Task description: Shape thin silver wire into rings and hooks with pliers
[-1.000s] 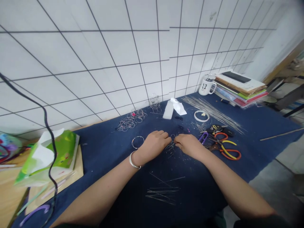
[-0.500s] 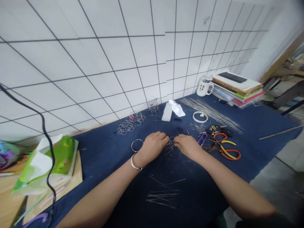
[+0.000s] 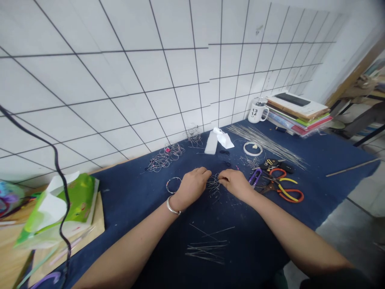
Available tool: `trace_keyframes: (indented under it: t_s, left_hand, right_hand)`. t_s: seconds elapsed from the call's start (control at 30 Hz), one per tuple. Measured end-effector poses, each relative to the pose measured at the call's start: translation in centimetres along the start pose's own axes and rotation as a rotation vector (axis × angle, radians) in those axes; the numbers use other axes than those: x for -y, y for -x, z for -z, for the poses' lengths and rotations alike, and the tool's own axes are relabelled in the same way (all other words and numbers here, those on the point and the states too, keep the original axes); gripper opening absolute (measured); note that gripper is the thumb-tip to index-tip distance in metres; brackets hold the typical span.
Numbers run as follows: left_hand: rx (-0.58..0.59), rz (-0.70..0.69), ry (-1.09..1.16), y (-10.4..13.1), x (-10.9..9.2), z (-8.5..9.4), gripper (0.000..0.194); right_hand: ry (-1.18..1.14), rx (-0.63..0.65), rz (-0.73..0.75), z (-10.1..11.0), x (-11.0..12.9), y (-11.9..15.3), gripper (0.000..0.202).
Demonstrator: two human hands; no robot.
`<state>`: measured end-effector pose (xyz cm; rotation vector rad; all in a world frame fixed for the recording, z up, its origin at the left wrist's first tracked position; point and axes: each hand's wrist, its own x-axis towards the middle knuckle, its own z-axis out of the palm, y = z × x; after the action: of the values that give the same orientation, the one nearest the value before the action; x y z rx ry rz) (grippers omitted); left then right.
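My left hand [image 3: 193, 185], with a silver bangle on the wrist, is closed at the left side of a small tangle of thin wires [image 3: 213, 188]. Facing it, my right hand [image 3: 236, 182] has its fingers pinched at the tangle's right side. Whatever lies between the fingertips of either hand is too small to make out. A beaded wire ring [image 3: 173, 185] lies just left of my left hand. Several straight wire pieces [image 3: 207, 251] lie on the dark blue cloth [image 3: 126, 200] nearer to me.
Pliers with orange and yellow handles [image 3: 290, 190] and purple snips [image 3: 255, 178] lie to the right. Behind are wire coils [image 3: 165, 157], a white case [image 3: 211, 143], long wires [image 3: 267, 144], a mug [image 3: 257, 111] and books [image 3: 297, 110]. A green tissue pack [image 3: 75, 198] sits left.
Both hands have shifted very slightly to the left, and the fingertips of my right hand sit a little farther left over the wires. The view has moved slightly.
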<state>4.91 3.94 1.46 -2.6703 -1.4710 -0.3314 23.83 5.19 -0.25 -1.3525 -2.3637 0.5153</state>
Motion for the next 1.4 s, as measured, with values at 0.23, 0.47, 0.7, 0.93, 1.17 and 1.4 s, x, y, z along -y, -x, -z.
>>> trace_keyframes:
  t_s: [0.23,0.47,0.7,0.93,1.17,1.4]
  left_hand:
    - [-0.07,0.031,0.112,0.0,0.1,-0.5,0.023]
    - [-0.162,0.103,0.368,-0.2,0.4,-0.9,0.02]
    - [-0.132,0.207,0.695,-0.5,0.1,-0.5,0.018]
    - [-0.067,0.385,1.052,-0.5,-0.4,-0.9,0.011]
    - [-0.086,0.47,1.321,-0.5,-0.8,-2.0,0.017]
    - [-0.118,0.48,1.424,-0.6,-1.2,-2.4,0.019]
  right_hand:
    - [-0.161,-0.031,-0.049,-0.2,0.4,0.0,0.008]
    - [-0.435,-0.046,-0.175,-0.7,0.5,0.0,0.009]
    - [-0.681,-0.064,-0.247,-0.5,0.7,-0.2,0.013]
    - [-0.887,-0.075,-0.314,-0.6,0.8,-0.3,0.017]
    - [-0.996,-0.092,-0.311,-1.1,0.7,-0.3,0.02]
    - [-1.072,-0.094,-0.306,-1.5,0.7,-0.2,0.023]
